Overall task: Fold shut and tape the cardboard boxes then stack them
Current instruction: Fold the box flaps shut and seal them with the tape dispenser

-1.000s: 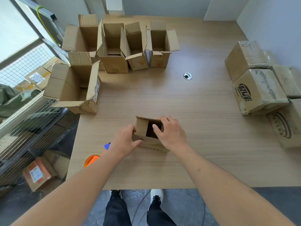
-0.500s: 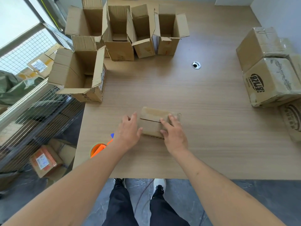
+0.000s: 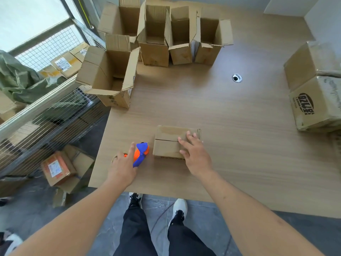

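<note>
Small box point(image 3: 173, 143) folded shut, flaps met along a seam, not yet taped. It is set on the table point(image 3: 230, 126) near the front edge. Right hand point(image 3: 195, 154) is laid flat on its right part, fingers spread, flaps held down. Left hand point(image 3: 123, 167) is closed loosely on the orange-blue tape dispenser point(image 3: 141, 153), just left of the small box; whether the grip is firm cannot be told.

Done, judged: taped boxes point(image 3: 313, 93) are stacked well right of the small box, at the table's right edge. Left: five open boxes point(image 3: 158, 39) behind and left of it, all flaps up; one of them point(image 3: 110, 78) overhangs the table's left edge.

Room: bare table between the small box and the stack, carry path clear. Dispenser is close to the left edge and the front edge is close below, so little margin there.
</note>
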Motion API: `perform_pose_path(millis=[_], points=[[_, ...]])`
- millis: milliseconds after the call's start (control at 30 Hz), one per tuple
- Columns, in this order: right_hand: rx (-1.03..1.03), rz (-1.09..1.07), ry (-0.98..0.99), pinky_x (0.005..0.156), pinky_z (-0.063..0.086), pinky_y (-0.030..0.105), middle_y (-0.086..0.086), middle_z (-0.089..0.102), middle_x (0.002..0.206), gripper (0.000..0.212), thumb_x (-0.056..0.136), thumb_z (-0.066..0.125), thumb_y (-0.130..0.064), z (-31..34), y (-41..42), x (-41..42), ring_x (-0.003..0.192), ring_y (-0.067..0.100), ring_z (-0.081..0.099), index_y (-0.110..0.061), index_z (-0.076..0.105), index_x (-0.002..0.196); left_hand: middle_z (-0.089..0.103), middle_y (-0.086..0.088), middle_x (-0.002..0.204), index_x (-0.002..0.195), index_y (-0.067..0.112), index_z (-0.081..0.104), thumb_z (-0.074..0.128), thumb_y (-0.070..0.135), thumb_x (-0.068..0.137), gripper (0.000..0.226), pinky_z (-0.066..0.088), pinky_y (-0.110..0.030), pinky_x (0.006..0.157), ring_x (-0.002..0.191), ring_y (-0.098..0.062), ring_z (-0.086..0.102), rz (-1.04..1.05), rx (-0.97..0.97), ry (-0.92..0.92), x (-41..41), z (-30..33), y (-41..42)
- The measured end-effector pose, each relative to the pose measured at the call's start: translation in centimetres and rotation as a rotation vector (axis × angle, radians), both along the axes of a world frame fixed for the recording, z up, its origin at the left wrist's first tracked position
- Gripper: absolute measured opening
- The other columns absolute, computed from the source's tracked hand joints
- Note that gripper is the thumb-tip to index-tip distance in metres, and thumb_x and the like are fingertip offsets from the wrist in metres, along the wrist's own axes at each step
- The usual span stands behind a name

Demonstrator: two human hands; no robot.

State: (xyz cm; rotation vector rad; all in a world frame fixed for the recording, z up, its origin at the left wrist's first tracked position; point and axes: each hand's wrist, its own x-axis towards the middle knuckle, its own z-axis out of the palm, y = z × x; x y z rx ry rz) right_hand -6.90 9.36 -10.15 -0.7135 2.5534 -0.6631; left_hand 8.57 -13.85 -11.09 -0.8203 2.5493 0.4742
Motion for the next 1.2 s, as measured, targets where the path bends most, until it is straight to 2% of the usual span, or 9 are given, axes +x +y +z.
perform_pose_path(millis=[100, 200, 333, 500, 633, 800, 900, 1067, 1200], points=[[0.003, 0.013, -0.001, 0.128, 0.007, 0.038, -0.001, 0.022, 0.169, 0.048, 0.106, 0.053, -0.022, -0.1, -0.2, 0.7, 0.157, 0.020, 0.010, -0.031, 0.047, 0.152, 0.050, -0.010, 0.102, 0.162, 0.040, -0.008, 0.067, 0.023, 0.090, 0.106, 0.048, -0.045, 0.082, 0.090, -0.036, 0.056, 0.044, 0.059, 0.177, 0.5, 0.3, -0.3], [0.005, 0.024, -0.019, 0.128, 0.008, 0.038, -0.004, 0.021, 0.169, 0.049, 0.105, 0.055, -0.023, 0.1, -0.3, 1.0, 0.158, 0.017, 0.009, -0.033, 0.046, 0.153, 0.048, 0.000, 0.092, 0.160, 0.049, -0.001, 0.071, 0.014, 0.087, 0.109, 0.045, -0.041, 0.070, 0.076, -0.023, 0.052, 0.152, 0.199, 0.454, 0.2, 1.3, -0.8], [-0.029, 0.030, -0.060, 0.126, 0.008, 0.037, -0.002, 0.024, 0.168, 0.050, 0.103, 0.058, -0.019, 0.4, -0.4, 1.4, 0.157, 0.019, 0.012, -0.030, 0.049, 0.150, 0.047, 0.007, 0.108, 0.161, 0.044, 0.016, 0.074, 0.006, 0.086, 0.102, 0.047, -0.037, 0.077, 0.090, -0.014, 0.050, -0.151, 0.307, 0.671, -1.6, 3.6, -1.6], [-0.103, 0.012, -0.184, 0.127, 0.014, 0.038, -0.003, 0.026, 0.167, 0.058, 0.102, 0.048, 0.000, 1.2, 0.6, 0.6, 0.156, 0.019, 0.018, -0.021, 0.039, 0.156, 0.048, 0.004, 0.124, 0.161, 0.045, 0.018, 0.068, -0.004, 0.080, 0.107, 0.049, -0.043, 0.092, 0.106, -0.025, 0.053, -0.529, 0.254, 0.512, -4.7, 6.2, -0.7], [-0.084, -0.030, -0.260, 0.122, 0.026, 0.030, 0.002, 0.029, 0.166, 0.061, 0.104, 0.047, -0.006, 2.3, 1.8, -0.6, 0.153, 0.018, 0.028, -0.030, 0.033, 0.159, 0.052, 0.000, 0.121, 0.160, 0.042, 0.022, 0.062, -0.009, 0.076, 0.106, 0.045, -0.040, 0.097, 0.109, -0.027, 0.052, -0.617, 0.200, 0.405, -6.0, 6.7, 0.2], [-0.117, -0.024, -0.252, 0.116, 0.038, 0.036, -0.005, 0.056, 0.149, 0.056, 0.102, 0.052, -0.008, 3.5, 1.8, -1.6, 0.137, 0.016, 0.051, -0.033, 0.046, 0.152, 0.048, 0.003, 0.102, 0.160, 0.040, 0.020, 0.058, -0.012, 0.073, 0.109, 0.035, -0.027, 0.083, 0.094, -0.021, 0.043, -0.603, 0.163, 0.338, -7.3, 6.9, 0.8], [-0.170, -0.017, -0.253, 0.108, 0.046, 0.037, -0.007, 0.071, 0.126, 0.051, 0.096, 0.054, 0.000, 3.9, 1.3, -1.9, 0.118, 0.015, 0.065, -0.030, 0.064, 0.136, 0.049, 0.001, 0.101, 0.160, 0.041, 0.021, 0.058, -0.012, 0.073, 0.109, 0.037, -0.028, 0.080, 0.094, -0.022, 0.044, -0.596, 0.188, 0.322, -7.6, 6.9, 0.7], [-0.145, 0.090, -0.023, 0.097, 0.047, 0.035, -0.004, 0.078, 0.104, 0.024, 0.096, 0.063, -0.014, 4.6, -0.4, -2.0, 0.102, 0.022, 0.070, -0.026, 0.078, 0.111, 0.049, -0.001, 0.107, 0.157, 0.045, 0.020, 0.061, -0.009, 0.074, 0.108, 0.040, -0.036, 0.096, 0.103, -0.024, 0.045, -0.644, 0.163, 0.318, -7.4, 6.6, 0.6], [-0.116, 0.026, -0.013, 0.095, 0.046, 0.034, -0.004, 0.077, 0.110, 0.021, 0.098, 0.065, -0.027, 4.8, -0.9, -2.0, 0.105, 0.021, 0.067, -0.029, 0.078, 0.113, 0.045, -0.004, 0.122, 0.155, 0.059, 0.004, 0.065, 0.019, 0.087, 0.100, 0.032, -0.039, 0.103, 0.114, -0.028, 0.044, -0.763, -0.030, 0.251, -6.9, 5.9, 1.1]])
